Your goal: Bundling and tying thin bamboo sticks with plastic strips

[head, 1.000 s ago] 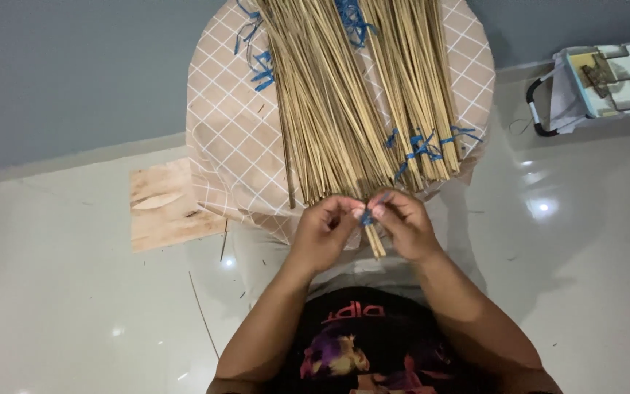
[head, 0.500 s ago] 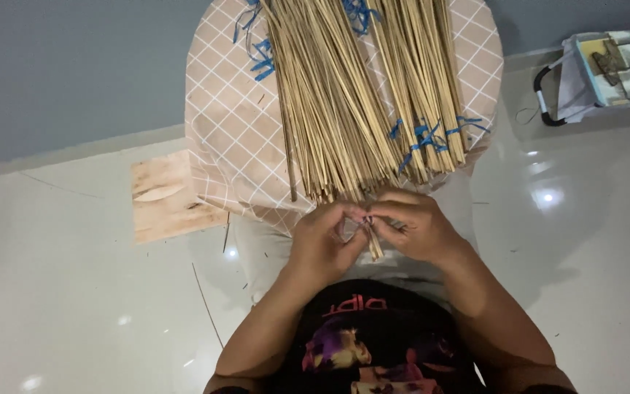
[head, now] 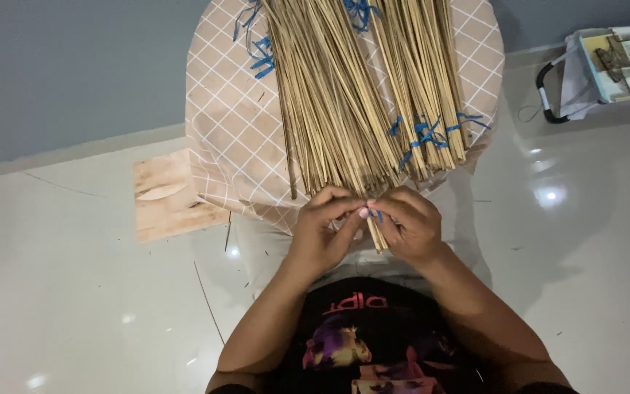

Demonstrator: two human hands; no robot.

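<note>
Many sticks [head: 351, 95] lie on the round bench [head: 220, 138]. Both hands meet at its six o'clock edge: left hand [head: 322, 230] and right hand [head: 410, 222] pinch a blue tie [head: 378, 214] around a small bundle [head: 375, 235].

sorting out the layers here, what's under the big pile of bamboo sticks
The bamboo sticks lie on a round table under a tan checked cloth. Blue ties bind some bundles. Both hands pinch the near stick ends. The tabletop itself is covered.
</note>
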